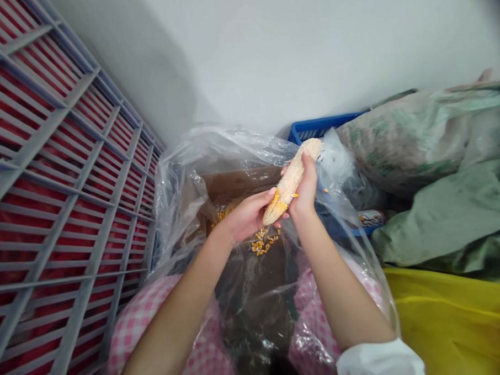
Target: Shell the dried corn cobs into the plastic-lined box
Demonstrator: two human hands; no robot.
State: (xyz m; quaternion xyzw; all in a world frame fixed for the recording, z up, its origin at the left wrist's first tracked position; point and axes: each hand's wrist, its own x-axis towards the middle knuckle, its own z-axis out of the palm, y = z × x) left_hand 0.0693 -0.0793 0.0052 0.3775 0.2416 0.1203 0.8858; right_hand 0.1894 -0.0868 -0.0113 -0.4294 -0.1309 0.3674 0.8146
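A corn cob (291,177), mostly stripped pale with a few yellow kernels near its lower end, is held slanted between both hands. My right hand (306,186) wraps around its right side, thumb along the upper part. At the kernel-bearing lower end, my left hand (249,214) grips the cob with its thumb on top; the other fingers are partly hidden beneath. Below the hands, loose corn kernels (261,243) lie in a clear plastic bag (177,174) lining a cardboard box (241,179).
A grey plastic crate (78,189) with red showing through its slats rises on the left. Right of the bag are a blue basket (325,124), a can (371,218), stuffed sacks (413,136) and a yellow bag (454,317). A white wall (277,59) stands behind.
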